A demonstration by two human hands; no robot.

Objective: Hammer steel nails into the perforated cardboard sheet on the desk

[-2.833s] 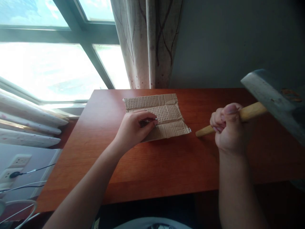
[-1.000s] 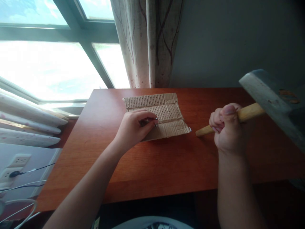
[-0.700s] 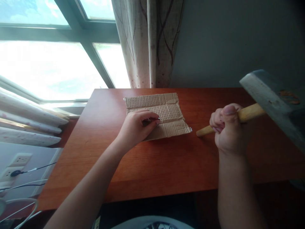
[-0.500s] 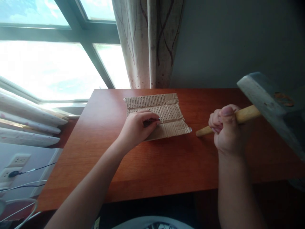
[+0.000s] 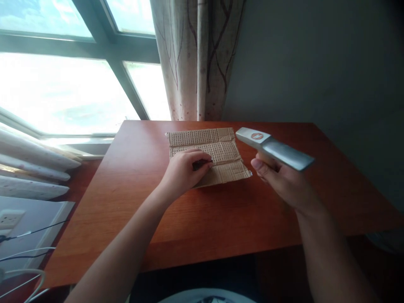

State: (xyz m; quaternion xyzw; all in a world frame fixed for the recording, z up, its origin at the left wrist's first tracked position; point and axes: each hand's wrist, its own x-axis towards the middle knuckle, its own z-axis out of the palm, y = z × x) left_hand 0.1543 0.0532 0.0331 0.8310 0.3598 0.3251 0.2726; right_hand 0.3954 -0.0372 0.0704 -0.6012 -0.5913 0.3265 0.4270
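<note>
A piece of brown cardboard (image 5: 225, 171) with rows of small holes lies on the wooden table. My left hand (image 5: 182, 171) rests on it, thumb and fingertips pinched together near its middle. Something small and dark shows at the fingertips, too little to name. To the right of the cardboard, my right hand (image 5: 287, 183) is wrapped round the wooden handle of a hammer (image 5: 285, 153). The metal head is raised above the table, one end close to the cardboard's right edge. Most of the handle is hidden behind the head and the hand.
The reddish-brown table (image 5: 202, 227) meets a grey wall (image 5: 315, 63) at the back. A window (image 5: 63, 92) and patterned curtains (image 5: 181, 63) stand behind and to the left. Cables (image 5: 28, 252) run by a wall socket (image 5: 11, 219) at lower left. A pale round rim (image 5: 202, 293) shows below.
My right hand has swung the hammer down and to the left, bringing its head from the far right to beside the cardboard. My left hand keeps its pinch on the cardboard.
</note>
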